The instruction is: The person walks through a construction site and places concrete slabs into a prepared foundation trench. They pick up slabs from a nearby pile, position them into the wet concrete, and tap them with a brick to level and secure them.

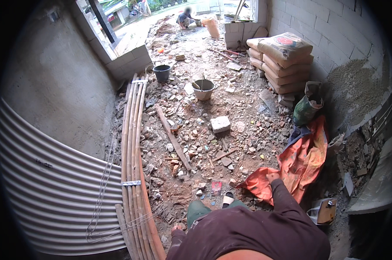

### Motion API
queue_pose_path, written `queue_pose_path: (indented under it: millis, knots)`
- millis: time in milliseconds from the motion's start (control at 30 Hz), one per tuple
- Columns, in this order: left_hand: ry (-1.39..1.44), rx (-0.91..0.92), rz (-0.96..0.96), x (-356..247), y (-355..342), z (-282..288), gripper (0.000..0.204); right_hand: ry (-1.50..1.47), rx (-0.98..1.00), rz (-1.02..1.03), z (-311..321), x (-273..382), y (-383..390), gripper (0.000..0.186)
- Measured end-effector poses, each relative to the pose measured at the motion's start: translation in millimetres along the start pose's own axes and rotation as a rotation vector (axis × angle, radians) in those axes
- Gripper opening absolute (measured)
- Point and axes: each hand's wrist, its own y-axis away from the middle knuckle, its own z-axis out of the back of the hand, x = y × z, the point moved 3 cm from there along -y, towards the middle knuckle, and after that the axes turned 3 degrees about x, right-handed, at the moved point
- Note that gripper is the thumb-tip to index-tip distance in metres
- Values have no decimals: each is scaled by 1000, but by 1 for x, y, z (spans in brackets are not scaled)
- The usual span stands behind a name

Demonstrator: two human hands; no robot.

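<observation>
An orange tarpaulin (302,149), crumpled and showing some dark blue at its upper left edge, lies on the rubble to my right. My right hand (272,177) is closed on its near-left part. Low at my left side hangs my left hand (177,227), near the bamboo poles; it is small in view and its fingers are too unclear to read. Just beyond the tarpaulin stands a green sack (307,109) with its top open. A red packet (216,188) lies on the ground ahead of my feet.
Stacked cement bags (285,65) stand by the block wall. Two buckets, one black (162,73) and one grey (203,90), sit on rubble. A white block (220,124) and a plank (173,138) lie ahead. Bamboo poles (133,130) and corrugated sheet (57,186) line the left. Another person (185,19) crouches outside.
</observation>
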Motion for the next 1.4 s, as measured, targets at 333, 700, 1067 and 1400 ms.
queue_pose_path:
  millis: [333, 700, 1067, 1400]
  knots:
    - [-899, 517, -79, -144, -134, -21, 29, -228, -37, 162, 44, 190, -201, 34]
    - [95, 121, -483, -603, -427, 20, 26, -544, -108, -782, 76, 15, -185, 25]
    - [109, 72, -485, -884, -524, -37, 33, -404, 225, -766, 94, 124, -427, 32]
    - [-207, 172, 31, -863, -485, -88, 40, -418, -131, -143, 339, 234, -826, 24]
